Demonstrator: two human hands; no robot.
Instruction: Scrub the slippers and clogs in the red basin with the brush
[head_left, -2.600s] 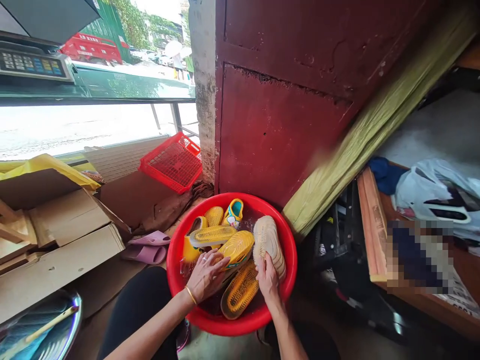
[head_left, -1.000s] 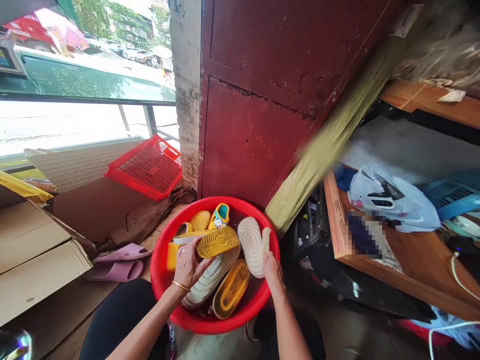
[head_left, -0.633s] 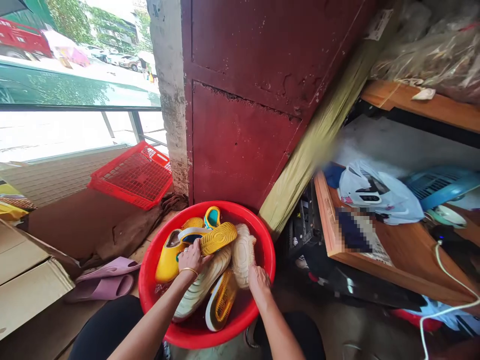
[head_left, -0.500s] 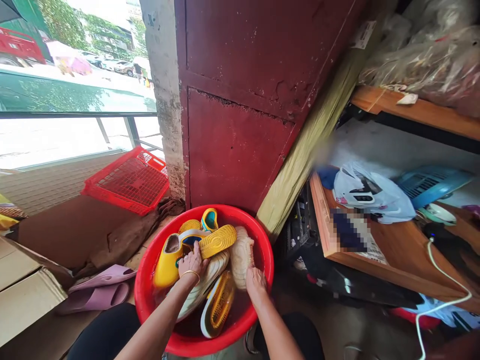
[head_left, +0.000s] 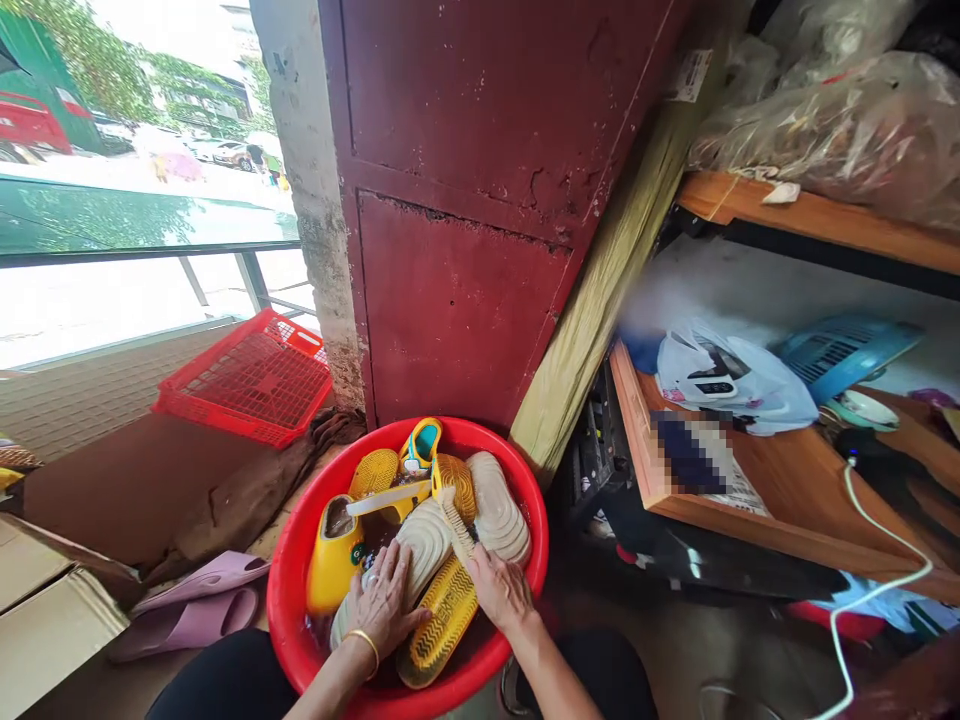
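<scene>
Looking down into a red basin [head_left: 289, 600] on the floor, its near rim cut off by the frame edge and by the person's arms. Left hand [head_left: 384, 600] lies flat, fingers spread, palm down on a cream-soled shoe [head_left: 420, 545] turned sole up in the basin; nothing gripped. Right hand [head_left: 501, 592] is closed round the handle of a scrub brush [head_left: 454, 515], bristle head resting on that cream sole; handle itself hidden inside the fist. Count in basin: two cream soles, the second one [head_left: 495, 505] lying just right of the brush; two yellow ridged soles, one [head_left: 442, 625] between the hands, one [head_left: 455, 480] behind the brush; one yellow clog [head_left: 330, 560] at the left wall; one small yellow-and-teal sandal [head_left: 421, 443] at the far wall; further yellow pieces overlap there and cannot be separated. Water level hard to make out under the shoes. Outside the basin: two pink slippers [head_left: 199, 605] stacked on the floor to the left, one red crate [head_left: 251, 380] tilted against the brick ledge, partly behind a brown cloth [head_left: 247, 495]. One patch on the right shelf is blurred out
</scene>
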